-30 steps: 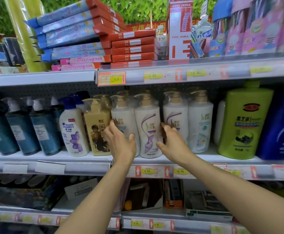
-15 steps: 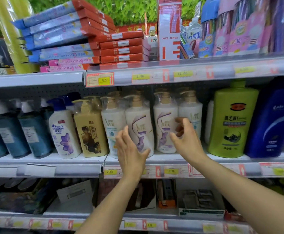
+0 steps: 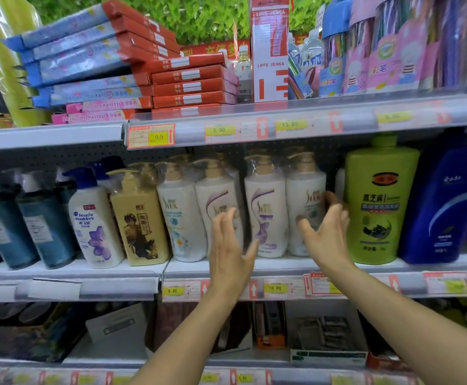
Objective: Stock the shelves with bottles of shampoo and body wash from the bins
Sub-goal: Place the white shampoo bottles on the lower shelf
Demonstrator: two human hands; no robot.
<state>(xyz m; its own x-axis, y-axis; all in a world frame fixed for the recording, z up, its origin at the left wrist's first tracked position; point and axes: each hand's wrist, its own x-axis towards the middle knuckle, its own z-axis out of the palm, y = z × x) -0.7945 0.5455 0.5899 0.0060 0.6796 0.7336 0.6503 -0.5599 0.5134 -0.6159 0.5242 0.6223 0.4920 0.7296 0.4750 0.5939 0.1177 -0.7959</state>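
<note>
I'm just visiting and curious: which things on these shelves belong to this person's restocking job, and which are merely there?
Job: white pump bottles, green bottle, blue bottle, left hand, right hand.
Just there: oil pastel boxes, Jenga box, price tags.

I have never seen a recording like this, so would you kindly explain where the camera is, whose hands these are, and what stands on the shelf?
There is no machine here: a person wears one wide-angle camera on the head, looking forward and down, so you see their own arms. The left hand and right hand are both open, with no grip on anything. They reach toward four white pump bottles standing on the middle shelf; the right hand is cupped beside the rightmost, though contact is unclear. Left of these stand a tan bottle, a white flower-label bottle and teal bottles; right of them, a green bottle and a blue bottle.
</note>
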